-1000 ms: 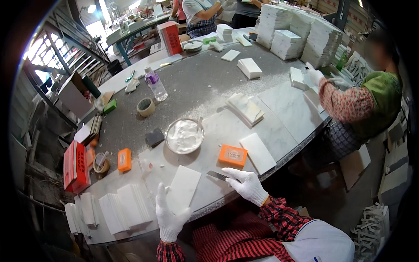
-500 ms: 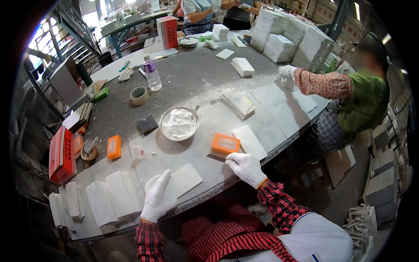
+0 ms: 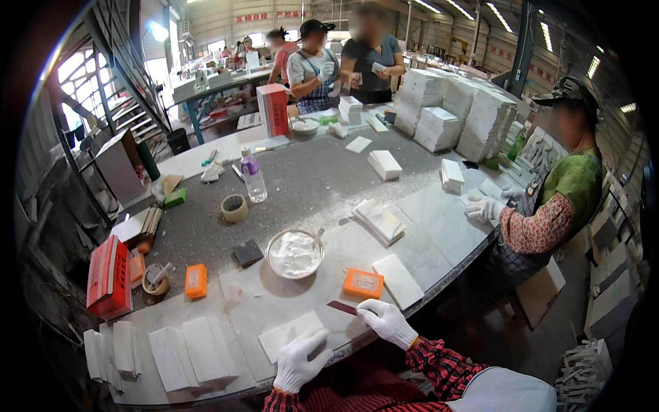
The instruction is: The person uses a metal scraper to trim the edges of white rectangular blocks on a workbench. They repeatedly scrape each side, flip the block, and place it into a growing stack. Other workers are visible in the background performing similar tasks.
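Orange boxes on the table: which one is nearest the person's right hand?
The orange box just beyond the right hand, beside a white slab; the others lie well to the left, past the bowl.

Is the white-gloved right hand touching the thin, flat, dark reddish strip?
Touching. The head view shows the right hand gripping the strip, which juts leftward from its grip.

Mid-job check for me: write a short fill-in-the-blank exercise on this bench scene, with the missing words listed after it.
1. The camera wearer's gloved hand that holds the thin dark strip is the ____ one.
2. The small box just beyond that hand is coloured ____.
3. The paste in the round bowl is coloured ____.
4. The clear bottle wears a ____ label.

Missing words: right; orange; white; purple.
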Motion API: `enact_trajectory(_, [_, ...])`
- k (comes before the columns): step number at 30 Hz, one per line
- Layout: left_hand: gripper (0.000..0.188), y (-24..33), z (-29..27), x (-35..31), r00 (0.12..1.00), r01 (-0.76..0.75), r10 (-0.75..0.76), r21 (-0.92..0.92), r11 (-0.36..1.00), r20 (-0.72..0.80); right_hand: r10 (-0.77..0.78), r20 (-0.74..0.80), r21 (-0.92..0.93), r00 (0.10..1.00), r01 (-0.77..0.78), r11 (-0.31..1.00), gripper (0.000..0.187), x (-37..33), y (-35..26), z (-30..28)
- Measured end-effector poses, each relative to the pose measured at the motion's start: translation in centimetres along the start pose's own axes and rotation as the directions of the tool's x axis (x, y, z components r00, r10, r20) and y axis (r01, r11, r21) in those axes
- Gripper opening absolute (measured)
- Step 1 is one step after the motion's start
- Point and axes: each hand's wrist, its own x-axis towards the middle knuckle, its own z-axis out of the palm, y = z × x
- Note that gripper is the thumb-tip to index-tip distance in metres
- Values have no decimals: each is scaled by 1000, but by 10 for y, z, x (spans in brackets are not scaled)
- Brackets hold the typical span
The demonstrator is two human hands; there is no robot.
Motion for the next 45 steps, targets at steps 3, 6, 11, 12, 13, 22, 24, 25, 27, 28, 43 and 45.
enact_trajectory(3, [52, -13, -1, -12, 983, 157, -175, -255, 954, -53, -13, 47, 159, 999, 5, 987, 20, 0, 2, 4])
enact_trajectory(6, [52, 10, 4, -10, 803, 251, -547, -699, 670, -237, 14, 162, 364, 987, -73, 928, 22, -7, -10, 14])
enact_trajectory(11, [50, 42, 10, 3, 745, 92, -594, -834, 544, -305, -14, 243, 428, 970, -95, 899, 22, -27, -35, 39])
enact_trajectory(12, [49, 46, 10, 3, 747, 129, -614, -850, 511, -256, -45, 245, 399, 968, -58, 915, 22, -28, -37, 40])
enact_trajectory(13, [48, 49, 10, 2, 748, 167, -632, -863, 477, -205, -101, 227, 349, 969, 16, 937, 23, -28, -31, 42])
enact_trajectory(22, [19, 72, 14, -1, 750, 425, -655, -691, 585, -94, -291, 284, 87, 914, 277, 957, 24, -29, -25, 30])
enact_trajectory(24, [16, 56, 32, -9, 773, 332, -623, -761, 557, -118, -331, 244, 79, 912, 321, 944, 24, -33, -18, 29])
enact_trajectory(25, [15, 55, 35, -10, 785, 311, -608, -770, 557, -122, -387, 210, 77, 898, 380, 922, 21, -34, -16, 28])
enact_trajectory(27, [13, 55, 33, -12, 830, 313, -536, -665, 678, -156, -176, 161, 321, 971, 117, 940, 19, -39, -19, 28])
enact_trajectory(28, [12, 58, 23, -10, 867, 316, -467, -536, 783, -172, -62, 154, 437, 986, -12, 899, 18, -41, -20, 28])
enact_trajectory(43, [19, 91, 18, 7, 799, 325, -597, -780, 535, -77, -84, 445, 253, 892, -35, 967, 26, -53, -20, 11])
enact_trajectory(45, [17, 87, 23, 4, 807, 311, -587, -803, 508, -59, -144, 416, 199, 898, 64, 978, 26, -53, -22, 10])
